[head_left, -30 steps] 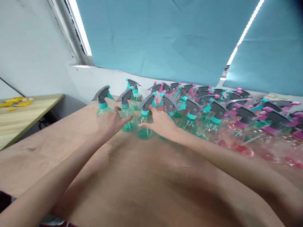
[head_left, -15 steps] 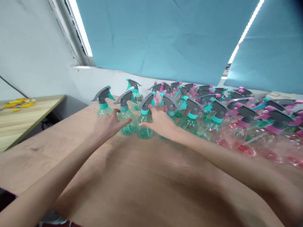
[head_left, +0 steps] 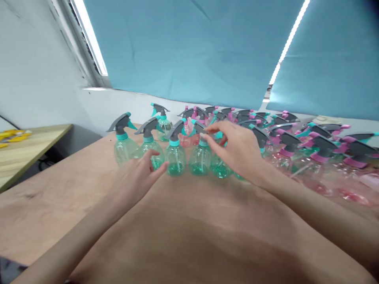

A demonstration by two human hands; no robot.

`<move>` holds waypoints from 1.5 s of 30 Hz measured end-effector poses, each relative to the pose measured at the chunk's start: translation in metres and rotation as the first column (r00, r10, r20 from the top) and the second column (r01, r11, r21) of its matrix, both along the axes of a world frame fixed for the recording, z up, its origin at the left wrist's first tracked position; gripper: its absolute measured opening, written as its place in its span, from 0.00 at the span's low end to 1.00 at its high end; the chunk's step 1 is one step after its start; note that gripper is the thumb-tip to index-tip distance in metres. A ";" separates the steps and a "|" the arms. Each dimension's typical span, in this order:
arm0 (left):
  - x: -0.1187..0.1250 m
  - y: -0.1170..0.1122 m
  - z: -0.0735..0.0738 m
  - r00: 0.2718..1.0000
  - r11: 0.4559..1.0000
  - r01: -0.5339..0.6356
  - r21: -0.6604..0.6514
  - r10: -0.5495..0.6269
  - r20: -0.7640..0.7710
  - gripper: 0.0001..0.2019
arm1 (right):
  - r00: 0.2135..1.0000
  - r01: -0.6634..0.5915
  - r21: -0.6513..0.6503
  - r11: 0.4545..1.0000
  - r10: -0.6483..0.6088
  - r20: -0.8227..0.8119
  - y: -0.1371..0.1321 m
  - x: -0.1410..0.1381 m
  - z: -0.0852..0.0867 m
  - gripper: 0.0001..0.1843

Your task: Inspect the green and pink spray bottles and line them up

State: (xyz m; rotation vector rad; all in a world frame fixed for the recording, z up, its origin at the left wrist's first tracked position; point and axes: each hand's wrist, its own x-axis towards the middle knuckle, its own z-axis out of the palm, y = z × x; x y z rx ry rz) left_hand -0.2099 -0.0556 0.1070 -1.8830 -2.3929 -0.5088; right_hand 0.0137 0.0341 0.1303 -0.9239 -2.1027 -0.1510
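Observation:
Several clear teal spray bottles with grey trigger heads stand in a front row on the wooden table. My left hand lies open on the table, fingertips reaching toward the base of the second teal bottle. My right hand hovers raised over the row, fingers curled and apart, thumb and forefinger close to the trigger head of a teal bottle. It holds nothing that I can see. The leftmost teal bottle stands apart from both hands.
Behind and to the right crowd many more spray bottles, teal ones and pink ones. Blue blinds hang behind them. A second wooden table with yellow parts stands at the far left, across a gap.
My right hand has lifted off the bottles and shifted right above the row. My left hand has drawn back toward me. The view has turned slightly right.

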 end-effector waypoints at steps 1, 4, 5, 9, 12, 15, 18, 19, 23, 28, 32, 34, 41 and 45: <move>0.007 0.001 0.000 1.000 1.000 0.029 -0.011 -0.029 0.005 0.22 | 0.998 0.068 0.010 0.998 -0.068 0.007 0.005 0.000 0.006 0.12; 0.024 0.004 -0.001 0.995 0.994 0.098 -0.048 -0.097 0.023 0.21 | 0.977 0.179 -0.080 0.981 -0.167 0.132 0.023 -0.009 0.018 0.22; 0.029 0.004 -0.002 0.992 0.991 0.123 -0.060 -0.121 0.030 0.20 | 0.965 0.206 -0.122 0.971 -0.181 0.192 0.029 -0.014 0.019 0.25; 0.043 0.001 -0.010 0.973 0.969 0.227 -0.096 -0.221 0.072 0.19 | 0.944 0.214 -0.140 0.967 -0.167 0.285 0.043 -0.029 0.019 0.20; 0.052 -0.005 -0.014 0.960 0.957 0.271 -0.100 -0.262 0.095 0.18 | 0.941 0.204 -0.142 0.969 -0.154 0.300 0.043 -0.030 0.019 0.15; 0.059 -0.011 -0.013 0.953 0.954 0.289 -0.081 -0.280 0.114 0.17 | 0.940 0.202 -0.150 0.968 -0.149 0.306 0.034 -0.025 0.022 0.15; 0.064 -0.015 -0.012 0.948 0.958 0.285 -0.016 -0.279 0.150 0.18 | 0.940 0.193 -0.160 0.968 -0.136 0.312 0.018 -0.018 0.026 0.17; 0.065 -0.015 -0.013 0.949 0.962 0.272 0.018 -0.271 0.163 0.19 | 0.940 0.189 -0.164 0.968 -0.130 0.315 0.012 -0.015 0.028 0.19; 0.077 -0.013 -0.020 0.951 0.959 0.241 0.149 -0.263 0.159 0.32 | 0.938 0.175 -0.193 0.965 -0.104 0.329 -0.018 -0.002 0.032 0.23; 0.105 -0.010 -0.027 0.930 0.951 0.289 0.108 -0.305 0.204 0.31 | 0.937 0.131 -0.258 0.957 -0.034 0.348 -0.052 0.018 0.037 0.28; 0.124 -0.013 -0.026 0.870 0.904 0.408 0.126 -0.427 0.245 0.24 | 0.979 0.039 -0.380 0.924 0.041 0.199 -0.066 0.051 0.038 0.32; 0.131 -0.014 -0.026 0.814 0.858 0.494 0.141 -0.513 0.272 0.19 | 0.999 -0.008 -0.376 0.927 0.027 0.044 -0.065 0.077 0.032 0.35; 0.156 0.001 -0.033 0.655 0.758 0.634 0.156 -0.633 0.413 0.22 | 0.999 -0.053 -0.555 0.830 0.037 -0.041 -0.041 0.170 -0.036 0.38; 0.175 0.019 -0.038 0.597 0.759 0.634 0.148 -0.603 0.529 0.26 | 0.965 -0.170 -0.677 0.716 0.261 0.035 -0.040 0.180 -0.076 0.51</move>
